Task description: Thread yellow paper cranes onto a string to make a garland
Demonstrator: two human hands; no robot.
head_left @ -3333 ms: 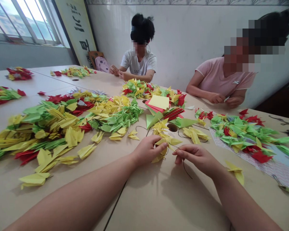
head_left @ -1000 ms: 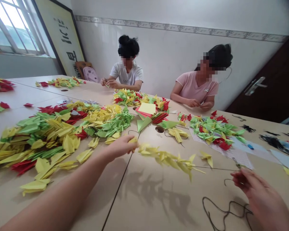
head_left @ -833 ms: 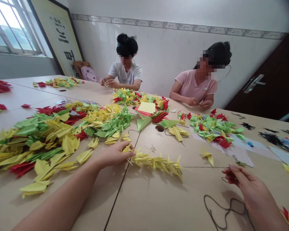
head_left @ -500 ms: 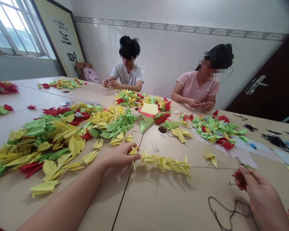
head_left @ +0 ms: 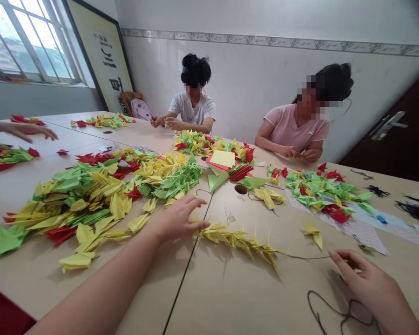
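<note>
A garland of yellow folded paper cranes, threaded on a dark cord, lies across the table in front of me. At its left end is my left hand, fingers stretched with a gap between thumb and forefinger; the thumb touches or nearly touches the last crane. My right hand pinches the cord to the right of the garland, and the cord runs fairly straight between them. Slack loops of cord lie below that hand. A single yellow crane sits above the cord.
A large heap of yellow, green and red folded paper spreads at left. Square paper sheets lie mid-table near a round hole. More cranes rest on printed sheets at right. Two people sit opposite; another person's hand reaches in at left.
My left hand's fingers have parted from the crane they held. My right hand has moved from the small dark item to the cord, now drawn straighter. Another person's hand has appeared at left.
</note>
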